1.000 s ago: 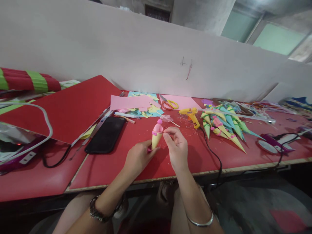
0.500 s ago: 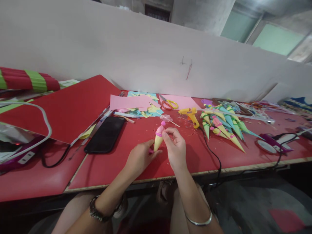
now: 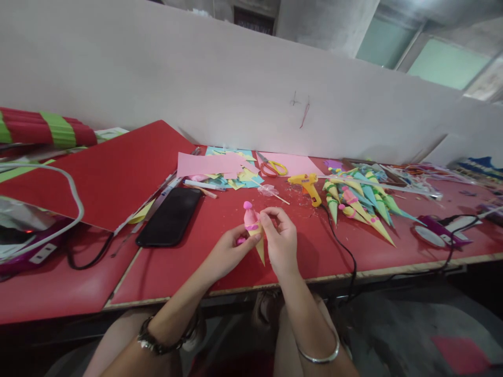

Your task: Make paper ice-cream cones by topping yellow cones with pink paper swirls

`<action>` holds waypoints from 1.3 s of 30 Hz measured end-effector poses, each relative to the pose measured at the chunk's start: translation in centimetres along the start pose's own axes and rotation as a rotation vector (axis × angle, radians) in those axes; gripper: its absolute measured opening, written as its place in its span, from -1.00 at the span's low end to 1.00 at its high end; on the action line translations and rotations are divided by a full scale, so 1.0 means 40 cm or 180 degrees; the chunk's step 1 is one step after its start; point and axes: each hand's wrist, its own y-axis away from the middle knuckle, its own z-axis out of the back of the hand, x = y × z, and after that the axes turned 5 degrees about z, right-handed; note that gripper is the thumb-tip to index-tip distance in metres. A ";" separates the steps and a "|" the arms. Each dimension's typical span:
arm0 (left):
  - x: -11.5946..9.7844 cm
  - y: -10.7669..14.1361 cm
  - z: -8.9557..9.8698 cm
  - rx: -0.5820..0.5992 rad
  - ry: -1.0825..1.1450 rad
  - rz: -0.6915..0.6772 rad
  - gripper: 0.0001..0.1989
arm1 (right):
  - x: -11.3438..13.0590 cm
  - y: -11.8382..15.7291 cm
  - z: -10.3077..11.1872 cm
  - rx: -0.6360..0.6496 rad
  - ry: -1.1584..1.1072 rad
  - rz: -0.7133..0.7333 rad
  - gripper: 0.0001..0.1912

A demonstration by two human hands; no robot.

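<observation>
A small craft ice cream cone, with a pale yellow paper cone and pink top, is held over the red table. Its pink ball points up and to the left, and the tip of the cone points down to the right. My left hand is closed around the cone's middle, with a bright pink piece tucked against its fingers. At the upper right side of the cone, my right hand pinches the pink edge with thumb and forefinger. Any tiny piece between those fingertips is hidden.
A yellow glue gun with a black cord lies behind my right hand, beside a pile of finished paper cones. Scissors, pink paper and a wrapped lollipop lie farther back. A black phone is at left.
The cone has tilted so its ball leans left and its tip swings right. My left hand's grip has moved up around its middle. The right fingers stay beside the pink edge.
</observation>
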 end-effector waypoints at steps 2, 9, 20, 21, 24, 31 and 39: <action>-0.001 0.001 0.004 -0.0033 0.0249 0.0065 -0.66 | -0.001 0.000 0.002 -0.0053 -0.0131 -0.0057 -0.85; -0.004 0.003 0.010 -0.0162 0.0517 0.0134 -0.66 | -0.010 -0.001 0.006 -0.0026 -0.0591 -0.0259 -0.83; 0.004 -0.001 0.014 -0.0169 0.0411 -0.0139 -0.65 | 0.015 0.003 0.006 0.0413 -0.0324 0.0322 -0.92; 0.003 -0.001 0.014 -0.0159 0.0403 -0.0155 -0.65 | 0.016 0.003 0.005 0.0451 -0.0268 0.0300 -0.92; -0.003 0.000 0.015 -0.0133 0.0388 -0.0168 -0.65 | 0.016 0.003 0.003 0.0476 -0.0183 0.0222 -0.91; 0.001 -0.001 0.018 -0.0264 0.0201 -0.0211 -0.68 | 0.008 0.001 0.003 0.0563 -0.0298 0.0132 -0.92; -0.006 0.003 0.027 -0.0226 0.0134 -0.0251 -0.69 | -0.007 0.000 0.005 0.0725 -0.0491 0.0074 -0.89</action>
